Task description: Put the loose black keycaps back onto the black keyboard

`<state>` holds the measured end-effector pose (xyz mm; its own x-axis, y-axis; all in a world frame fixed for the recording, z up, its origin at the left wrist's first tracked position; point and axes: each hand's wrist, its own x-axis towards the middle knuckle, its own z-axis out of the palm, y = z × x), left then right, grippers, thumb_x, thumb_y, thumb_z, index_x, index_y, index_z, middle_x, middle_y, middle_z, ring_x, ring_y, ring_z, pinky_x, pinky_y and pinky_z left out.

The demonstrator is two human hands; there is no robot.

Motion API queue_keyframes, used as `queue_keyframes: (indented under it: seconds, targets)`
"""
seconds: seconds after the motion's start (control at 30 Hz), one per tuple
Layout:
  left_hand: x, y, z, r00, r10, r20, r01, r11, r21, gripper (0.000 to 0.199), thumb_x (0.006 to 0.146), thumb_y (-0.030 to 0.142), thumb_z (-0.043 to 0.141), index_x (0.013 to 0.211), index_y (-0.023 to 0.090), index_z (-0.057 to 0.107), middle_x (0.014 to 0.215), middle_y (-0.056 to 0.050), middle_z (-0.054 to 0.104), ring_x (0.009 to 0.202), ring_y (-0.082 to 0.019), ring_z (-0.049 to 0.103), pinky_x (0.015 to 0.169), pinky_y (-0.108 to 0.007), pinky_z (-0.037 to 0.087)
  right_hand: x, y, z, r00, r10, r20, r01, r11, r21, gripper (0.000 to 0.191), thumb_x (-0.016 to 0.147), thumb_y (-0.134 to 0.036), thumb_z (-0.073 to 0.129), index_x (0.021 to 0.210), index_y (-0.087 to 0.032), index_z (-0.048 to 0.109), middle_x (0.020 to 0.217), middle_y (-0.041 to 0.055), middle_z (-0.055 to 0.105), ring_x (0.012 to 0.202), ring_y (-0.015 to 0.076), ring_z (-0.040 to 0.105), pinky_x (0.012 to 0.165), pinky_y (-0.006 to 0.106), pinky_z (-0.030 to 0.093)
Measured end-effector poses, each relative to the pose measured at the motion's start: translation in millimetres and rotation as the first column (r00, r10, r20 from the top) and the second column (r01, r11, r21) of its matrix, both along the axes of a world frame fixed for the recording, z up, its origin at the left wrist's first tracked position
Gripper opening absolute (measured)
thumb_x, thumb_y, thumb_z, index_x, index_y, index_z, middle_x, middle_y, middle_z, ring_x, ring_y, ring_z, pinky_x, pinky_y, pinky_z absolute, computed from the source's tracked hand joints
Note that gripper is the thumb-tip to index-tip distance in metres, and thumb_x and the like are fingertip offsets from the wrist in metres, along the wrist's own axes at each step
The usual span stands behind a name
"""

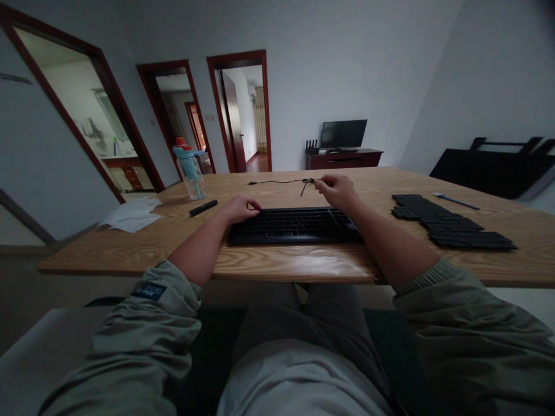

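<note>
Pinched together, our right hand's fingertips hold a thin black cable point(281, 182), looped near the grip, just beyond the keyboard point(295, 226). Our left hand point(240, 209) touches that flat, oblong keyboard's far left corner; we cannot tell whether it clasps. Everything rests on our grained, glossy wooden table point(277, 264), jagged-edged black key pieces point(453, 222) to the right.

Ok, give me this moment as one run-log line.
left hand: at left end of keyboard | right hand: pinching bundled cable | keyboard: flat on table | bottle: upright, left side
</note>
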<state>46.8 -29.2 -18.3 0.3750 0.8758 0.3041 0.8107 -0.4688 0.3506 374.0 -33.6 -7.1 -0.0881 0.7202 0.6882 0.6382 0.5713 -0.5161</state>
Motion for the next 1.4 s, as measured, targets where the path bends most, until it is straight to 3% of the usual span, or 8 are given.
queue_keyframes:
  seconds: [0.17, 0.4, 0.7, 0.93, 1.17, 1.4]
  targets:
    - [2, 1, 1.4, 0.999, -0.014, -0.041, 0.014, 1.000, 0.017, 0.020, 0.076, 0.029, 0.069, 0.091, 0.023, 0.081, 0.061, 0.001, 0.066, 0.055, -0.013, 0.054, 0.059, -0.025, 0.042, -2, -1, -1.7, 0.996, 0.042, 0.076, -0.042, 0.999, -0.002, 0.037, 0.082, -0.047, 0.052, 0.063, -0.017, 0.061, 0.057, 0.0018, 0.055, 0.057, 0.0146, 0.047, 0.056, 0.029, 0.030]
    - [-2, 5, 2.3, 0.984, -0.019, -0.176, 0.026, 0.999, 0.035, 0.029, 0.073, 0.018, 0.066, 0.096, 0.026, 0.080, 0.085, -0.002, 0.078, 0.075, -0.019, 0.067, 0.070, -0.026, 0.048, -2, -2, -3.0, 0.990, 0.038, 0.134, -0.033, 0.999, -0.034, 0.038, 0.083, -0.047, 0.051, 0.062, -0.017, 0.061, 0.059, 0.0027, 0.057, 0.057, 0.0149, 0.046, 0.057, 0.029, 0.029]
    - [1, 8, -1.7, 0.967, 0.051, -0.248, -0.047, 0.999, 0.021, 0.041, 0.072, 0.010, 0.058, 0.103, 0.027, 0.079, 0.100, -0.003, 0.079, 0.088, -0.021, 0.071, 0.082, -0.029, 0.053, 3, 2, -9.9, 0.990, 0.034, 0.133, -0.027, 0.998, -0.056, 0.037, 0.082, -0.047, 0.052, 0.062, -0.017, 0.060, 0.059, 0.0020, 0.056, 0.058, 0.0149, 0.047, 0.058, 0.029, 0.030]
    - [2, 5, -1.8, 0.956, 0.033, -0.291, -0.017, 0.998, 0.058, 0.045, 0.076, 0.006, 0.052, 0.108, 0.025, 0.077, 0.112, -0.004, 0.076, 0.106, -0.022, 0.068, 0.094, -0.030, 0.050, 6, 8, -18.2, 0.992, 0.011, 0.126, 0.000, 0.996, -0.086, 0.036, 0.081, -0.046, 0.050, 0.063, -0.017, 0.061, 0.061, 0.0038, 0.060, 0.061, 0.0170, 0.052, 0.060, 0.030, 0.034]
    - [1, 7, -9.1, 0.964, -0.053, -0.259, 0.077, 0.994, 0.083, 0.045, 0.072, 0.003, 0.048, 0.099, 0.022, 0.078, 0.109, -0.005, 0.075, 0.103, -0.020, 0.067, 0.095, -0.030, 0.051, 7, 9, -23.7, 0.991, 0.011, 0.134, 0.004, 0.993, -0.117, 0.037, 0.082, -0.048, 0.050, 0.064, -0.017, 0.062, 0.061, 0.0044, 0.060, 0.062, 0.0180, 0.053, 0.060, 0.030, 0.035]
    - [-3, -2, -1.5, 0.979, 0.032, -0.204, 0.020, 0.968, 0.251, 0.040, 0.075, 0.008, 0.048, 0.099, 0.021, 0.077, 0.106, -0.006, 0.072, 0.098, -0.021, 0.066, 0.094, -0.032, 0.051, 9, 8, -18.6, 0.993, 0.007, 0.117, 0.003, 0.996, -0.087, 0.037, 0.082, -0.047, 0.050, 0.068, -0.016, 0.065, 0.065, 0.0049, 0.063, 0.064, 0.0177, 0.055, 0.062, 0.029, 0.038]
